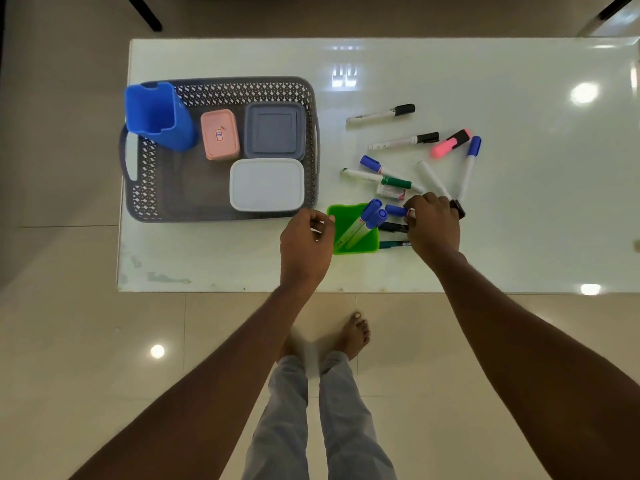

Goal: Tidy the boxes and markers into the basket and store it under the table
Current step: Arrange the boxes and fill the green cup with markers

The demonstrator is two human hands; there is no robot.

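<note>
A grey lattice basket (162, 202) stands on the left of the white table (519, 220). Inside it are a blue cup (157, 116), a pink box (220, 135), a grey box (274, 129) and a white box (266, 184). A green cup (341, 220) with two blue-capped markers (367, 221) stands near the front edge. My left hand (304, 244) touches the green cup's left rim, fingers curled. My right hand (433, 225) pinches a blue-capped marker (396, 210) just right of the cup. Several loose markers (398, 142) and a pink highlighter (450, 143) lie to the right.
Two dark pens (393, 227) lie under my right hand beside the green cup. My bare feet (353, 336) stand on the tiled floor in front of the table's near edge. A dark table leg (145, 12) shows beyond the far edge.
</note>
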